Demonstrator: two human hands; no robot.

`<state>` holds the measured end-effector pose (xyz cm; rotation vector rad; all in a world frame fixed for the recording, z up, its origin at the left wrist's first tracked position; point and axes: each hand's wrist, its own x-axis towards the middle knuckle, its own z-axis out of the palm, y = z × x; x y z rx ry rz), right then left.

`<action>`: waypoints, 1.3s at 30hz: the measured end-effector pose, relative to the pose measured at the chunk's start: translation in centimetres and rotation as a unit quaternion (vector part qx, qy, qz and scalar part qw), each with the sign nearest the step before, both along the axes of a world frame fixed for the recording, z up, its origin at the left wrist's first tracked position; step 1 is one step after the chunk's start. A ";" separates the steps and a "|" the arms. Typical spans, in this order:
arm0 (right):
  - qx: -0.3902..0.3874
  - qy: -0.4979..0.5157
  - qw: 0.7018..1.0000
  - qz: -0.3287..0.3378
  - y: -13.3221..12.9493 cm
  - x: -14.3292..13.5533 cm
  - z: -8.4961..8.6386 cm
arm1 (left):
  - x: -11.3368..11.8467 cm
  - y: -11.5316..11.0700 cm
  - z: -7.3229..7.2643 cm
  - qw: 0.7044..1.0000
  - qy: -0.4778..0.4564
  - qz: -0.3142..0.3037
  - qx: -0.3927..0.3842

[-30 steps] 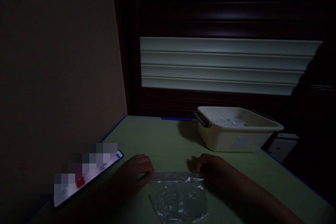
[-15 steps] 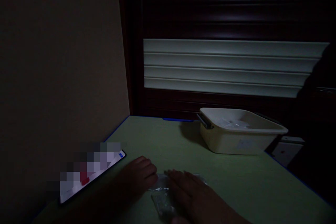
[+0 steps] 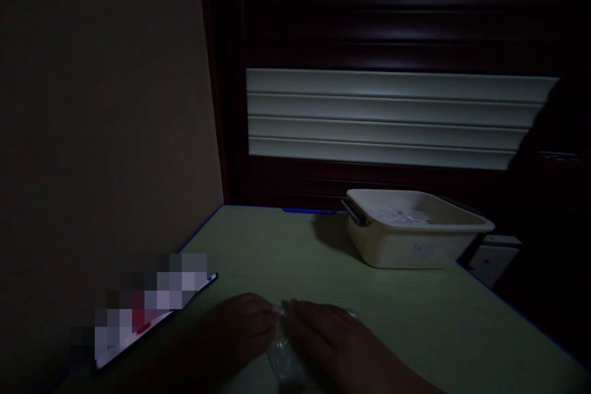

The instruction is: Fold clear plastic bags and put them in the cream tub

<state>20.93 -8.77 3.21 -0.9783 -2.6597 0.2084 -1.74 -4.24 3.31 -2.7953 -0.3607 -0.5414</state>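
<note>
A clear plastic bag (image 3: 285, 354) lies on the green tabletop at the bottom middle, mostly covered by my hands. My left hand (image 3: 249, 326) is closed, its curled fingers at the bag's upper left edge, and they seem to grip it. Across the bag's right side rests my right hand (image 3: 330, 341), flat with its fingers stretched out and close together. The dim light hides what, if anything, is inside the bag.
A cream plastic basin (image 3: 406, 249) with dark handles stands at the back right, holding clear plastic packets (image 3: 404, 215). At the left lies a lit tablet or phone (image 3: 120, 345), its screen blurred out. A white box (image 3: 494, 258) sits beyond the table's right edge.
My left hand has moved slightly right and down, closer to my right hand. The bag's upper edge is now more bunched and covered between them. The view has shifted a little.
</note>
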 end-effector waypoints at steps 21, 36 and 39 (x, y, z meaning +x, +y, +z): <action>-0.133 0.106 0.966 -0.193 -2.1 6.4 2.7 | -1.7 2.2 -2.0 0.996 -0.026 -0.033 -0.073; -0.111 0.186 0.948 -0.233 0.2 3.8 0.5 | -0.5 0.4 0.0 0.982 -0.117 0.095 -0.114; -0.121 0.220 0.942 -0.223 0.0 4.1 0.5 | -0.5 0.0 0.5 0.952 -0.158 0.156 -0.210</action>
